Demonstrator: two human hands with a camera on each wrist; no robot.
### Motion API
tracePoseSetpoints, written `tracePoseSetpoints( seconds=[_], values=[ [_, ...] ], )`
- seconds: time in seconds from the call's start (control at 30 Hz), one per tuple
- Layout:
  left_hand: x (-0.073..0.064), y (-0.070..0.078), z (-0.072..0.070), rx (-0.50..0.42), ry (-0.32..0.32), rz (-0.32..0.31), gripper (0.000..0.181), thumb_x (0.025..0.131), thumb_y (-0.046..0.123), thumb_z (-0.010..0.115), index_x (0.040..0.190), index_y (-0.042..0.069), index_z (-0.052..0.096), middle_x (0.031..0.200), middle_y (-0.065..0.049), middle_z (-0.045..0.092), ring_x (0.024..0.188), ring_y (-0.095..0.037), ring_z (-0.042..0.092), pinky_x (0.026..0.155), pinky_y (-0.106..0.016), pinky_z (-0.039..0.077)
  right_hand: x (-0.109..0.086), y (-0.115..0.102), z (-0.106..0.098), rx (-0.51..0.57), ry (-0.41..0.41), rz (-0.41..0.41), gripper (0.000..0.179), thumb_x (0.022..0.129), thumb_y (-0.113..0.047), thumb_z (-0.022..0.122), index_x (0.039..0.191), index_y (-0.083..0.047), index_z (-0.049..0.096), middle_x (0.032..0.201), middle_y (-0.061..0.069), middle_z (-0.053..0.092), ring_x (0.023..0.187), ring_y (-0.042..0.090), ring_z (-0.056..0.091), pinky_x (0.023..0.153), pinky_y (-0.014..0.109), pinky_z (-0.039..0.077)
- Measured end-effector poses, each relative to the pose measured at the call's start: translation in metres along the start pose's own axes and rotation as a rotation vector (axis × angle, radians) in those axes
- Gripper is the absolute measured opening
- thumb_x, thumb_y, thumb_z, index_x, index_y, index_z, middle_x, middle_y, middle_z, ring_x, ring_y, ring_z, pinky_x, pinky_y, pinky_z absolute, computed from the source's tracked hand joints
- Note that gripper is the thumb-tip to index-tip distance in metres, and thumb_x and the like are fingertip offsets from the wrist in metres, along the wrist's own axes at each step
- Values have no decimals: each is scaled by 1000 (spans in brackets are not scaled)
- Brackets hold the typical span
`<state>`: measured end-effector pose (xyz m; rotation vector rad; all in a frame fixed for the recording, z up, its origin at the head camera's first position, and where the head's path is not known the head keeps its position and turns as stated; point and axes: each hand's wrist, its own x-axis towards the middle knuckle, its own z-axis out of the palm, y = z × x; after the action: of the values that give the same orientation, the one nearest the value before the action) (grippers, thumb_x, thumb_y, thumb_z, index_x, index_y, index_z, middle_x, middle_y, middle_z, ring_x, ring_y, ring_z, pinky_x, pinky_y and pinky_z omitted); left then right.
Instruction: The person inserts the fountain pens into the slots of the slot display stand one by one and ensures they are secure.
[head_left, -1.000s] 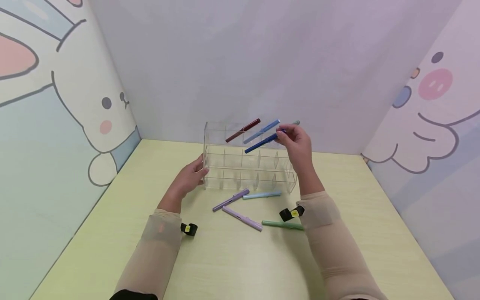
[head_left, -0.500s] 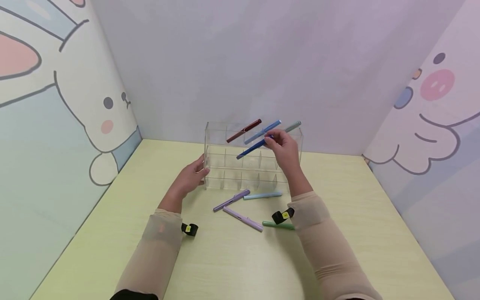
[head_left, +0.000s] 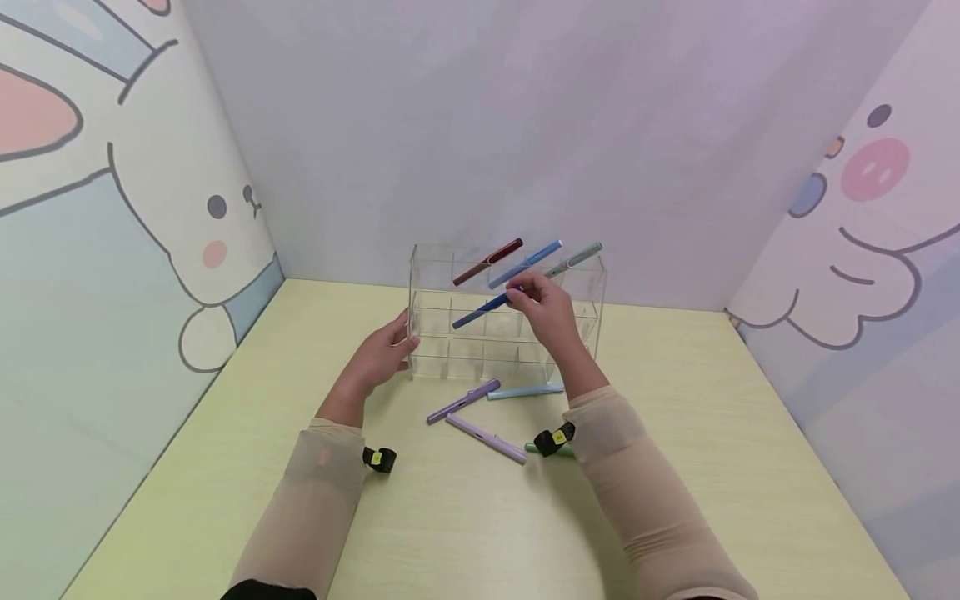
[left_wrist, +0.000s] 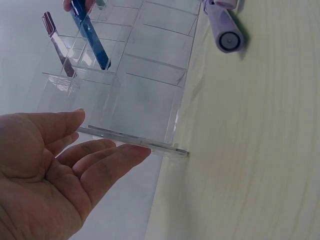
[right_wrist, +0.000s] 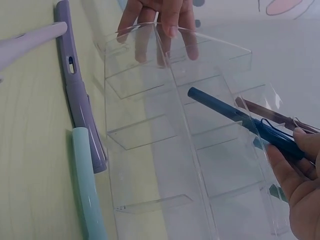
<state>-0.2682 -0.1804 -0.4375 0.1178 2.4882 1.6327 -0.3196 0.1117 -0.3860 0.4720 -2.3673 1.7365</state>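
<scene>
Beige sleeves (head_left: 303,512) cover both forearms. Each wrist bears a small black device (head_left: 549,442) with a yellow label (head_left: 558,437); black material (head_left: 266,590) shows at the left sleeve's near end.

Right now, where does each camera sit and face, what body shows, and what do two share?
Head: on the head, facing forward and down at a clear plastic tiered rack; left hand, right hand and beige-sleeved forearms show.
Left wrist: on the left wrist, facing the rack's end; left hand shows large, right barely, top edge.
Right wrist: on the right wrist, facing across the rack's compartments; right hand shows, holding a slim dark-blue pen; left hand beyond.
Shared: both wrist views catch rack, pen and both hands.
</scene>
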Motion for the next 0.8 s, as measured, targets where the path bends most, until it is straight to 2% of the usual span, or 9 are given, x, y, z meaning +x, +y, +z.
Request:
tracePoseSetpoints(
  seconds=[0.27,0.53,0.8],
  values=[
    [1,1,1,-6,7,-12,65,104,26,52,158,35,16,156,-4,38,134,-32,50,98,-49,53,0,0,6,-36,-22,-18,24,95,-26,65,112,-9,67,103,10,70,94,20,71,86,30,60],
    [2,-2,0,-7,-4,26,63,103,33,52,155,43,17,158,-7,35,138,-32,44,98,-48,53,2,2,7,-47,-29,-21,21,96,-24,65,111,-11,68,102,7,70,92,16,70,84,28,60],
    [3,-2,0,-5,-5,27,64,103,31,51,156,41,16,158,-7,34,139,-33,43,98,-48,52,-1,-3,0,-112,-54,-30,32,96,-28,66,123,-12,64,112,6,69,103,19,68,90,36,58]
  ],
)
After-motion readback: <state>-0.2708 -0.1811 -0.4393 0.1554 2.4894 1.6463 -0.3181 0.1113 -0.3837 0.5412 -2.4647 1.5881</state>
